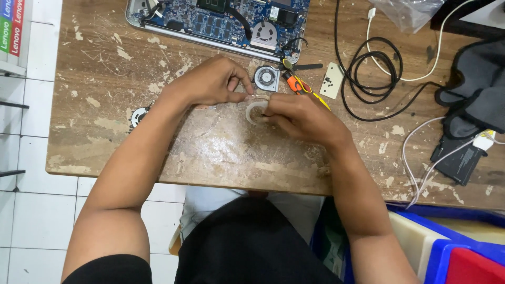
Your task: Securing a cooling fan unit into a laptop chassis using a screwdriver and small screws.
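Note:
My right hand [301, 118] grips a small roll of clear tape [256, 111] over the worn wooden table [105, 121]. My left hand [213, 81] pinches the loose end of the tape just above the roll, fingertips closed on it. Both hands meet at the table's middle. Right behind them lies a small round laptop fan [267, 79]. An orange-handled tool [300, 87] lies beside the fan, partly hidden by my right hand.
An opened laptop with its blue circuit board [221, 23] bare sits at the back. Black cable coils [371, 73], white cables, a small white plate [331, 80], a dark cloth [473, 89] and a flat black battery [460, 160] lie to the right. Blue bins [447, 247] stand below.

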